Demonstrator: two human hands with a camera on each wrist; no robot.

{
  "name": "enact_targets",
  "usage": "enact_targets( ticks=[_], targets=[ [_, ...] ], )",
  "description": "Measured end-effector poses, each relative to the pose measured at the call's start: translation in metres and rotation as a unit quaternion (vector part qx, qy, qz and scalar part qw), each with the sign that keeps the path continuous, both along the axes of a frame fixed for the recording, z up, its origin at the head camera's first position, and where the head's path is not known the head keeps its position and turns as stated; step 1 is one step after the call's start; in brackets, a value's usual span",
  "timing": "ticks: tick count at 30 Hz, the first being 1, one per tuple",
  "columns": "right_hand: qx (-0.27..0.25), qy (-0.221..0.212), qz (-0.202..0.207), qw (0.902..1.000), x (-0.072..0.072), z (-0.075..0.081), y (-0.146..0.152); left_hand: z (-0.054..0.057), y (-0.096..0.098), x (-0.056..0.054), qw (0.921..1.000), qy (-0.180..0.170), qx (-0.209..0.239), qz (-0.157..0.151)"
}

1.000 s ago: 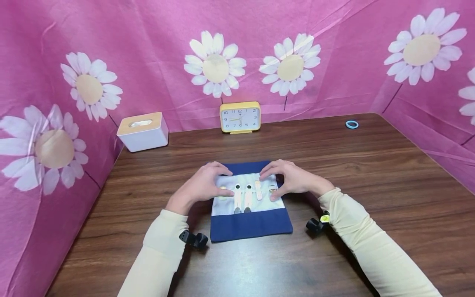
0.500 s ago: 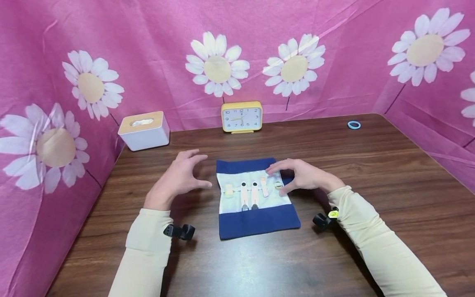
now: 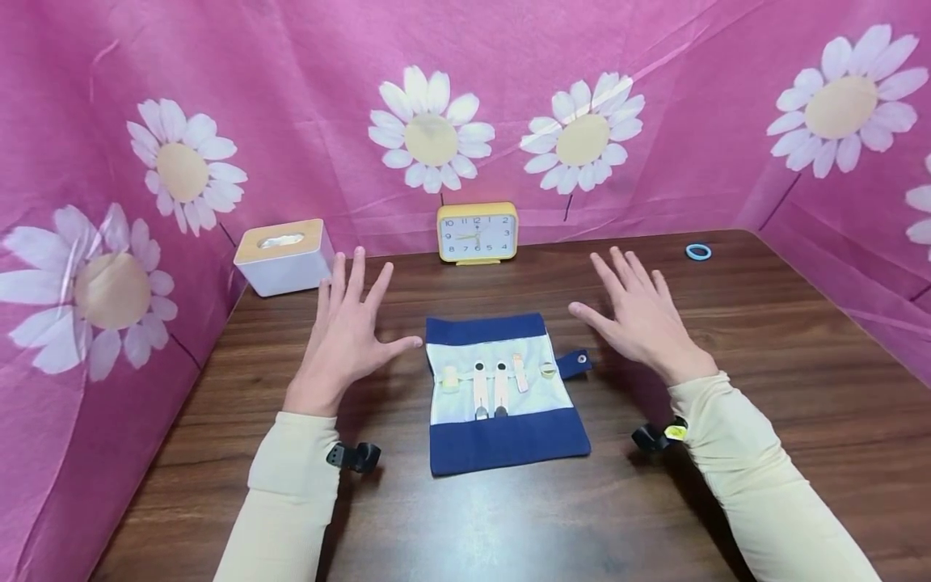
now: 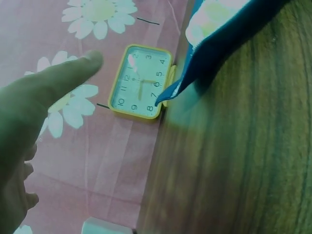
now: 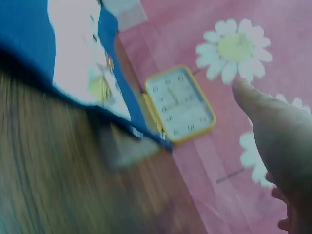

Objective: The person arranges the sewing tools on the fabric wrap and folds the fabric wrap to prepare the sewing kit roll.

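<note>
A navy cloth tool roll [image 3: 509, 443] lies unfolded between my hands in the head view, its pale lining facing up. Tucked in a row are a yellowish bundle [image 3: 450, 379], two white-handled tools [image 3: 480, 390] with dark holes, a small pinkish strip [image 3: 520, 373] and a round gold-rimmed piece [image 3: 548, 370]. A short strap [image 3: 575, 364] with a metal snap sticks out on the right. My left hand [image 3: 342, 331] is to the left of the roll, fingers spread, holding nothing. Beyond the strap, my right hand [image 3: 640, 323] also has its fingers spread, with nothing in it.
At the back of the wooden table [image 3: 291, 533] stands a yellow clock [image 3: 478, 234]. A tissue box [image 3: 284, 263] sits at the back left, partly behind my left fingertips. A blue ring [image 3: 698, 252] lies at the far right. Pink flowered cloth [image 3: 320, 97] hangs behind.
Both hands have come away from the tool roll, left hand first, then the right. Their fingers have straightened and spread. The strap on the right now shows fully.
</note>
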State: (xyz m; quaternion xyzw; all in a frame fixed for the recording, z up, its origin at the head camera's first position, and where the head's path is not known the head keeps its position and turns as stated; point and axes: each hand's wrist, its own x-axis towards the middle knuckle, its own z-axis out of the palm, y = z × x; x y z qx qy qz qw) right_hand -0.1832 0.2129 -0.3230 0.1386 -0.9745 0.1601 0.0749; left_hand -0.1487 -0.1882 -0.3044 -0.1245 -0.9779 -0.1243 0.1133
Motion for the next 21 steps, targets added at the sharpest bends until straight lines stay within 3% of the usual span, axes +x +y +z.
enact_targets(
  ticks=[7,13,17,21],
  targets=[
    [0.012,-0.023,-0.045,0.9986,-0.005,-0.004,0.027,-0.006,-0.002,-0.001,0.9993,-0.026,0.002,0.027],
    [0.01,-0.039,-0.052,0.9978,-0.005,-0.004,0.033,-0.011,-0.004,-0.002,0.9982,-0.046,0.007,0.037],
    [0.012,-0.049,-0.043,0.9978,-0.005,-0.006,0.03,-0.014,-0.004,-0.003,0.9972,-0.069,-0.005,0.027],
    [0.017,-0.054,-0.031,0.9979,-0.003,-0.009,0.022,-0.018,-0.001,-0.004,0.9945,-0.102,-0.025,-0.004]
  ],
)
